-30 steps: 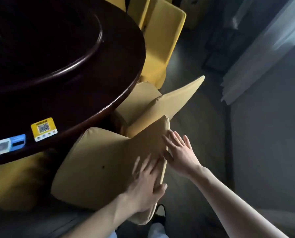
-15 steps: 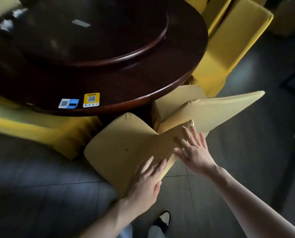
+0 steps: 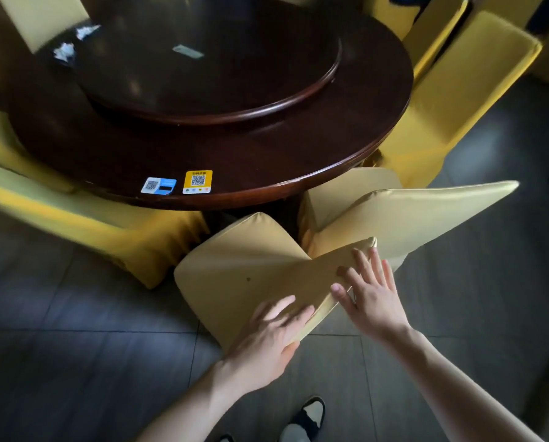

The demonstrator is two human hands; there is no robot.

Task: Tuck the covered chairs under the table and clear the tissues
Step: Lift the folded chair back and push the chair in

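A yellow-covered chair (image 3: 244, 266) stands in front of me with its seat partly under the dark round table (image 3: 266, 161). Both my hands rest on the top edge of its backrest. My left hand (image 3: 270, 339) lies flat over the near end, thumb behind the edge. My right hand (image 3: 368, 295) presses the far end with spread fingers. Two crumpled white tissues (image 3: 65, 52) (image 3: 87, 30) lie on the table's far left part.
A second covered chair (image 3: 410, 215) stands to the right, seat under the table. More yellow chairs (image 3: 451, 90) (image 3: 75, 212) ring the table. A raised turntable (image 3: 209, 68) fills its middle, with two QR stickers (image 3: 197, 181) near the front rim. My shoe (image 3: 308, 416) is on the dark tiled floor.
My view has swung left and back, showing the whole table and the tissues. Both hands have stayed on the chair's backrest, and the chair has slid closer under the table.
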